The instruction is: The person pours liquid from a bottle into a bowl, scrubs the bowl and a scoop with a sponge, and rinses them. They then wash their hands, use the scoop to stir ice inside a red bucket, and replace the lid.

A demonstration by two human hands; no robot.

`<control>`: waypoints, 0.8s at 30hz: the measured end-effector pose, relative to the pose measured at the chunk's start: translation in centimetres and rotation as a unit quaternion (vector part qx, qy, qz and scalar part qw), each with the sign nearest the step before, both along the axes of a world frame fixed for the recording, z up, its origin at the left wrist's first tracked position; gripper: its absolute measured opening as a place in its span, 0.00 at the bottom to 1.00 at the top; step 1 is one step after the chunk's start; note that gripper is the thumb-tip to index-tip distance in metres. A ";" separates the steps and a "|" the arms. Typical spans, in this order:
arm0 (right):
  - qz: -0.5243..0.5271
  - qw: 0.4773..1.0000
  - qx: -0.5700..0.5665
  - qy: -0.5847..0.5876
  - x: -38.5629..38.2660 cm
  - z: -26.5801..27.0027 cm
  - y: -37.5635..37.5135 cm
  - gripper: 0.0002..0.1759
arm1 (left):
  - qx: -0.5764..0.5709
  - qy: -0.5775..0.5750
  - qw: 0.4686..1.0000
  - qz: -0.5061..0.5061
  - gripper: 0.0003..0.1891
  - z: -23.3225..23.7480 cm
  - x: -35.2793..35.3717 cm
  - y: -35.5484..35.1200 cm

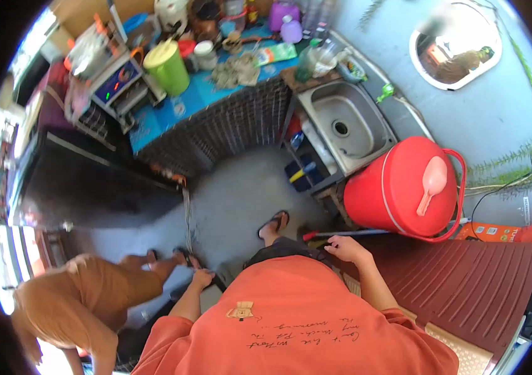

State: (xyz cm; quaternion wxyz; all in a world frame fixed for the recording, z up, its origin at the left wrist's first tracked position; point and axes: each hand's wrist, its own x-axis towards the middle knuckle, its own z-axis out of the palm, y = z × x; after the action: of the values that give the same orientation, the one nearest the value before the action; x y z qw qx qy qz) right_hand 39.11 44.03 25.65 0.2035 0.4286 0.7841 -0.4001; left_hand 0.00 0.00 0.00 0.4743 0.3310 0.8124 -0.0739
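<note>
I look down on my orange shirt [291, 319]. My right hand [347, 249] rests with loose fingers at the edge of a dark red ribbed surface [466, 281], just below a thin metal rod with a red end [341, 234]; it holds nothing. My left hand [202, 278] hangs by my hip with bent fingers, beside something dark, and whether it grips anything is unclear. My foot in a sandal [273, 224] stands on the grey floor.
A red lidded water tub [391, 200] with a pink scoop [433, 181] stands right of a steel sink [366, 140]. A blue counter [200, 94] holds a green jug [167, 65], bottles and jars. Another person in brown [85, 294] crouches at lower left.
</note>
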 end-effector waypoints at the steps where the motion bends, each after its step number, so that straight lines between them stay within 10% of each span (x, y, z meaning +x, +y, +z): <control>1: 0.022 0.999 0.000 0.027 -2.0 -1.0 0.3 0.25 | 0.041 0.026 0.998 -0.043 0.26 -1.8 -3.2 -0.3; 9: 0.006 0.992 0.085 0.094 -4.2 3.0 19.1 0.27 | 0.125 0.012 0.989 0.084 0.27 6.7 -5.8 26.4; 24: -0.303 0.934 0.056 0.183 -2.1 2.5 24.0 0.24 | 0.426 0.000 0.899 -0.104 0.29 27.4 -10.4 72.2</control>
State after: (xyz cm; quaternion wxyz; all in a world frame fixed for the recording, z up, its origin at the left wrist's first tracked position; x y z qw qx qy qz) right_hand 36.97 68.02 28.20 -0.0988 0.5758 0.6621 -0.4694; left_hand -10.43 72.24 27.45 0.2774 0.5842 0.7273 0.2296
